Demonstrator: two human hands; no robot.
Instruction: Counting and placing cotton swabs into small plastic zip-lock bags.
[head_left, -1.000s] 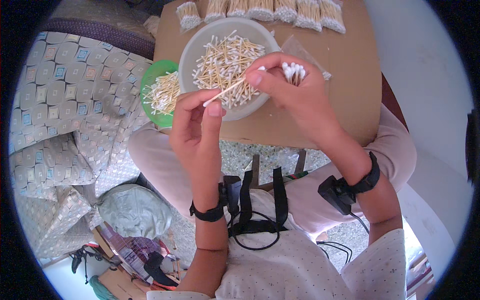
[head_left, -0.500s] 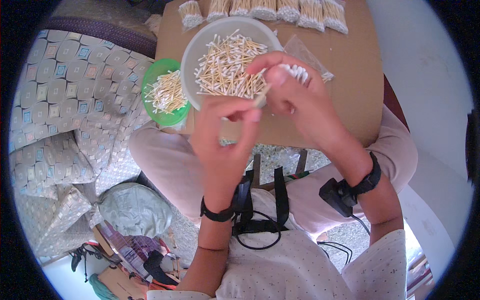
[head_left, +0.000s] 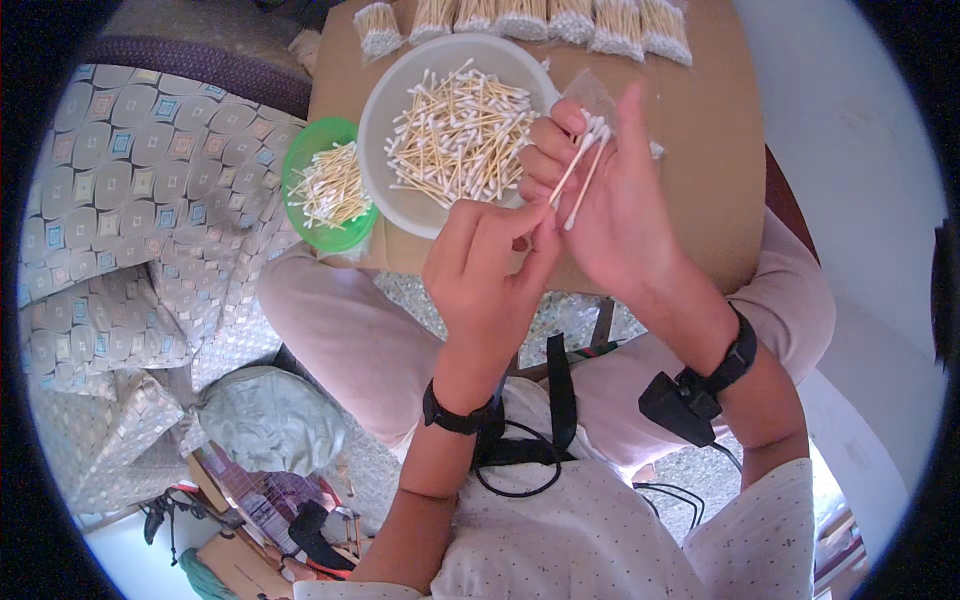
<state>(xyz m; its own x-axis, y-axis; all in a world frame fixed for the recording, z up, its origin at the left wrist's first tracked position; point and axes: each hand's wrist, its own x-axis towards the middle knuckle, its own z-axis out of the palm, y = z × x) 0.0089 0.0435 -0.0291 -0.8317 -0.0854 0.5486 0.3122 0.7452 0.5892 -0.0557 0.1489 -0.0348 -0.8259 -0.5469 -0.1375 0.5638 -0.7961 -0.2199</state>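
Note:
My left hand [head_left: 490, 265] pinches the lower end of a cotton swab [head_left: 568, 178] between thumb and fingertips. Its palm turned up, my right hand [head_left: 625, 225] curls its fingers around several cotton swabs while the thumb stretches away from them. One more swab [head_left: 588, 185] lies loose across that palm. Behind both hands stands a large pale bowl [head_left: 374, 185] heaped with wooden-stemmed cotton swabs [head_left: 455, 135]. Left of it, a smaller green bowl [head_left: 300, 228] holds more swabs [head_left: 332, 188].
Bundles of cotton swabs [head_left: 520, 18] line the far edge of the brown cardboard surface [head_left: 710, 150]. A clear plastic bag [head_left: 588, 92] lies partly behind my right hand. Patterned cushions [head_left: 130, 180] are at the left, a white wall [head_left: 850, 150] at the right.
My right hand has turned palm up and its thumb has swung away from the fingers, showing the swabs. My left hand has moved right and pinches a swab there.

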